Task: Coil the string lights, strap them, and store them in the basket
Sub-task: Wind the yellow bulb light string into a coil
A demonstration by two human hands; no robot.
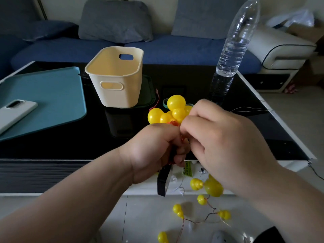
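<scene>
Gripping the string lights (176, 102) in my curled left hand (154, 151) | right hand (219, 142) pinching them alongside | loose bulbs (213, 188) dangling below both

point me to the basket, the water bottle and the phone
basket (122, 98): head view, front wall below the handle slot
water bottle (233, 50): head view, ribbed clear middle
phone (15, 112): head view, back of its pale case

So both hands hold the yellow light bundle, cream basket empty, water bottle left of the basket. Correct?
Head view: the water bottle stands right of the basket, not left. The left hand and right hand do hold the light bundle; basket empty.
</scene>
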